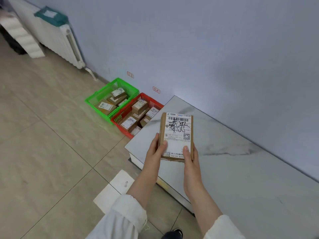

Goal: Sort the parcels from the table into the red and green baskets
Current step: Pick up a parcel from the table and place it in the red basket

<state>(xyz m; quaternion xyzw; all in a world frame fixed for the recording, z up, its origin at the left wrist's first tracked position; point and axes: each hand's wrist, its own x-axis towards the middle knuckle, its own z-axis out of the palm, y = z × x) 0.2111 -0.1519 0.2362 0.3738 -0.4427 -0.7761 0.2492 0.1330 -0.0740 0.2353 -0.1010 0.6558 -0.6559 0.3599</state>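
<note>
I hold a small brown cardboard parcel [177, 135] with a white shipping label and black handwriting, above the left corner of the marble-look table [241, 161]. My left hand [156, 150] grips its lower left edge, thumb on the label. My right hand [190, 157] grips its lower right edge, thumb on top. On the floor beyond the table's corner stand a green basket [96, 99] and a red basket [119, 124], side by side against the wall. Each holds several labelled brown parcels.
A white radiator [63, 42] with a teal bag [51, 16] on top runs along the wall at the far left. White foam blocks [22, 37] lie on the floor there. A white sheet [114, 190] lies on the tiles near my feet. Two small red tags [156, 90] are stuck on the wall above the baskets.
</note>
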